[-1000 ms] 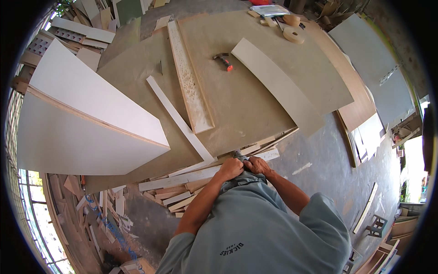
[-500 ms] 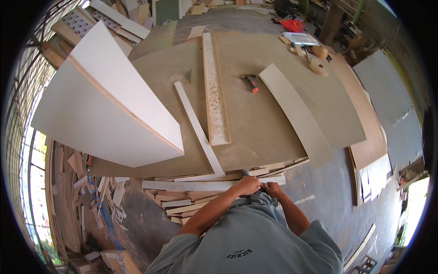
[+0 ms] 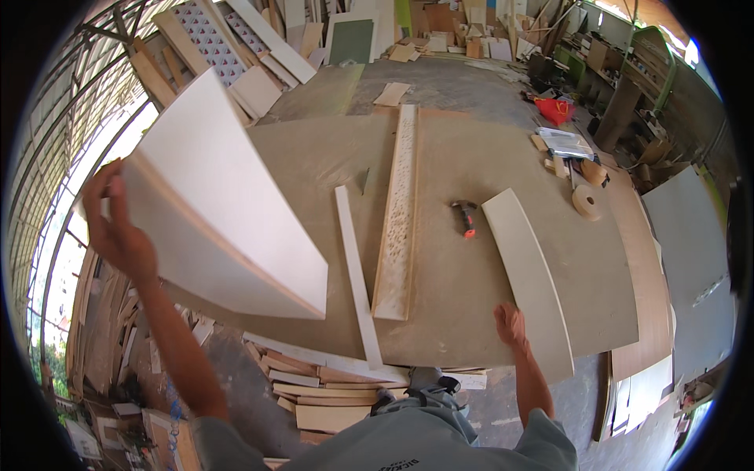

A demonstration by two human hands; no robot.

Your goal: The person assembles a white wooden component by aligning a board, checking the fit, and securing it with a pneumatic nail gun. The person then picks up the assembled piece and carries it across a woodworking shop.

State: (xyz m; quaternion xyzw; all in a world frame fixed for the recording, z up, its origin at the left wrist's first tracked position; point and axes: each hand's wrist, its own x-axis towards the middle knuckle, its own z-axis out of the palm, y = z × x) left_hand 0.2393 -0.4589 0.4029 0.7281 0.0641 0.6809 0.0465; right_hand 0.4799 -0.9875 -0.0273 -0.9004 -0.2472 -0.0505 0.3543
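My left hand (image 3: 122, 228) is raised at the left edge of a tall white board piece (image 3: 228, 180) that stands on the worktable, two white faces meeting at a bare wood edge. Its fingers are apart and slightly bent, and whether they touch the board I cannot tell. My right hand (image 3: 511, 326) is closed over the table's near side, beside a long white panel (image 3: 534, 275); anything inside its fingers is hidden. Farther in lies a claw hammer (image 3: 465, 218) with a black and red handle. A narrow white strip (image 3: 355, 267) lies left of a long shallow wooden channel (image 3: 397, 228) with a speckled inside.
Tape rolls (image 3: 586, 202) and a silvery packet (image 3: 565, 143) lie at the table's far right. A thin, dark, pointed thing (image 3: 365, 180) is near the strip. Wood offcuts (image 3: 338, 392) are stacked below the near edge. Boards (image 3: 353, 39) lean at the back.
Both hands have left my waist. The left has risen far left to the tall white board; the right has moved forward and right over the table. The view has tilted up.
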